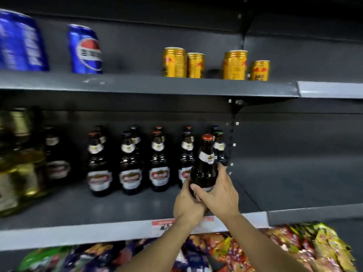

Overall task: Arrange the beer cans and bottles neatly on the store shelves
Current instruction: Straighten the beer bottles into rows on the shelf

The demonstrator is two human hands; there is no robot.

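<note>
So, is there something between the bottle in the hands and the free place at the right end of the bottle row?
Nothing visible blocks it. The held brown bottle is in both hands, left hand and right hand, just before the row's last bottles. The shelf floor to their right lies bare.

Shelves [117, 230] with bottles [129, 163], cans [234, 64]

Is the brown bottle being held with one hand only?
No, both the left hand and the right hand wrap around the lower body of the brown bottle.
</note>
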